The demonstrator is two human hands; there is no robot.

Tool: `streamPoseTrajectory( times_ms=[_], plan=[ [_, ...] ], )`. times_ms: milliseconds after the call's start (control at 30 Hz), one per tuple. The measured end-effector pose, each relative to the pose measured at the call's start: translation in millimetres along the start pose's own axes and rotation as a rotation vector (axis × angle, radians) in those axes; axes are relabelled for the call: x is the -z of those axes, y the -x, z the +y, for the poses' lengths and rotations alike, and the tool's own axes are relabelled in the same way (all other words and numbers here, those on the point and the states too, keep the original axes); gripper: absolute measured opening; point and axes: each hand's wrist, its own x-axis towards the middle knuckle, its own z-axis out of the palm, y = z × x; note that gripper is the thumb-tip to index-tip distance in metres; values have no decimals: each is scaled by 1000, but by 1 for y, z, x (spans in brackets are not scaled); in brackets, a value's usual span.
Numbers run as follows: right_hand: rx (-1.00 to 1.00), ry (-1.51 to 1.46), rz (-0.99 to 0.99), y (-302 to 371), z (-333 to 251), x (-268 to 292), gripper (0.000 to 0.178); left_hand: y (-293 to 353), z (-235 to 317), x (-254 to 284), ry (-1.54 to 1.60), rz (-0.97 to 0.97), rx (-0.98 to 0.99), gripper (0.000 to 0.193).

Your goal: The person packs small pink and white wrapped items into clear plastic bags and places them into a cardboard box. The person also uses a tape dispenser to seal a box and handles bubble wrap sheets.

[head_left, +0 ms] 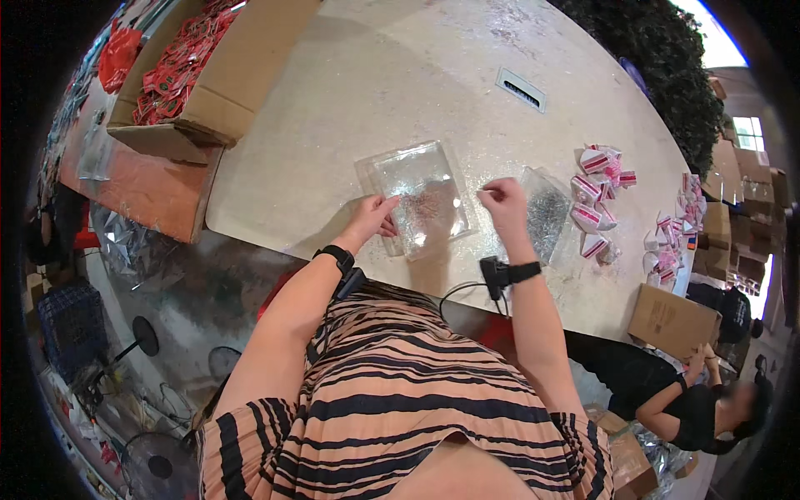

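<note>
A clear plastic tray (429, 204) lies on the table in front of me, apparently on top of another clear sheet or tray. My left hand (372, 218) grips its left edge, thumb above and fingers curled at the side. On the other side, my right hand (506, 202) hovers past the tray's right edge with the fingertips pinched together; whatever they may hold is too small to see. Just right of that hand lies a clear flat pack (546, 218) with silvery, glittering contents.
Pink-and-white wrapped packets (593, 200) lie in a cluster on the right, with more (667, 246) near the table edge. An open carton (237, 79) of red packets stands at the back left. A slotted plate (522, 89) is set in the table. A co-worker (667, 400) handles a cardboard box (673, 318) at lower right.
</note>
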Motion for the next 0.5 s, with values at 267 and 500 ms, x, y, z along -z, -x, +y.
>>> streamPoseTrajectory(
  times_ms=[267,500],
  plan=[
    [97,708,145,9,29,67,42,-2,0,-1,8,-13,-4,37],
    [65,530,-322,10,-30,-68,55,1,4,-1,-9,-5,8,37]
  ],
)
